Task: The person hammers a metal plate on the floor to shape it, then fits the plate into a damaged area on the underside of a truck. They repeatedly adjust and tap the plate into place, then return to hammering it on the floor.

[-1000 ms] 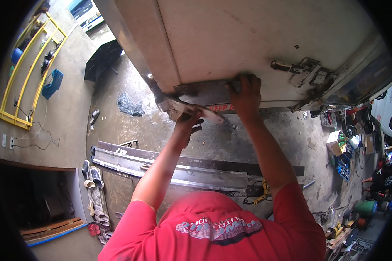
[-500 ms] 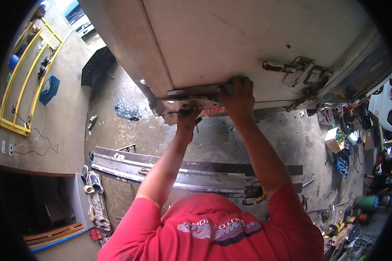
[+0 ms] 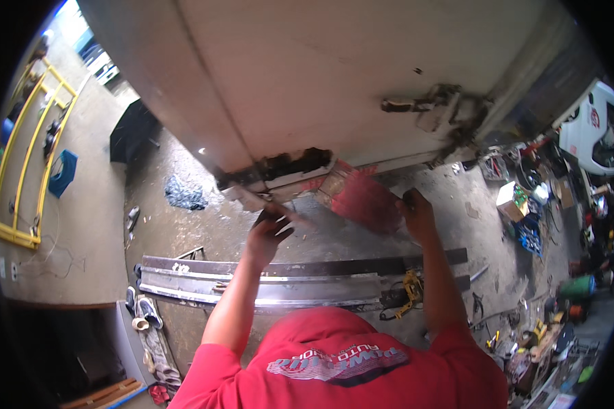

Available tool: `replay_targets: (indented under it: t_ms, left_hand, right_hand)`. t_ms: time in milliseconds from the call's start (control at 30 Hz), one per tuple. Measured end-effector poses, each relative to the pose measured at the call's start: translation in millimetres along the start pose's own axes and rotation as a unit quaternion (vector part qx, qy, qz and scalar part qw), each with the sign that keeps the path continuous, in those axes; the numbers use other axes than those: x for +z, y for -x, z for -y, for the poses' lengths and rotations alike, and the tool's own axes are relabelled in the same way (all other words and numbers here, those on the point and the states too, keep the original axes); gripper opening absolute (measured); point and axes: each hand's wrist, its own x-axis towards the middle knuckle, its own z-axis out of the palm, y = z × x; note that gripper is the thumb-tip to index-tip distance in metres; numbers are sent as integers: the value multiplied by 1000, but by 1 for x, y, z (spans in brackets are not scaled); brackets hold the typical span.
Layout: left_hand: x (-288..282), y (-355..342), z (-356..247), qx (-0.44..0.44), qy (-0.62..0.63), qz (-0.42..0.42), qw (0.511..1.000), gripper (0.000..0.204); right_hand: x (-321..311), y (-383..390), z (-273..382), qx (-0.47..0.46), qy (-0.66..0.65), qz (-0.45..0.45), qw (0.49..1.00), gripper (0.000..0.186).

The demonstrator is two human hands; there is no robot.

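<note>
Black umbrella sat far left, crumpled plastic sheet on the wet floor. My left hand had its fingers curled onto a narrow pale strip, just below the white panel. Ragged dark opening in the panel, above and right of that hand. Next, a blurred red plate, tilted, below the panel's lower edge; my right hand had its fingers clamped on the plate's right end. Rusty latch above, on the panel.
</note>
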Motion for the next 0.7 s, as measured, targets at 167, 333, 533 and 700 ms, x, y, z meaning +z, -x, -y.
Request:
replay_targets:
  t_ms: [167, 333, 533, 700]
  left_hand:
    - [-61, 57, 28, -95, -63, -47, 992, 44]
    - [27, 70, 67, -231, -185, 85, 951, 77]
    - [76, 34, 82, -101, -428, 172, 882, 53]
    - [114, 37, 46, -40, -496, 139, 856, 42]
  right_hand:
    - [8, 102, -81, 268, -362, -8, 893, 34]
    - [49, 158, -33, 315, -564, -6, 763, 49]
    - [64, 212, -48, 214, -349, 89, 908, 51]
    - [59, 197, -117, 257, 33, -65, 964, 104]
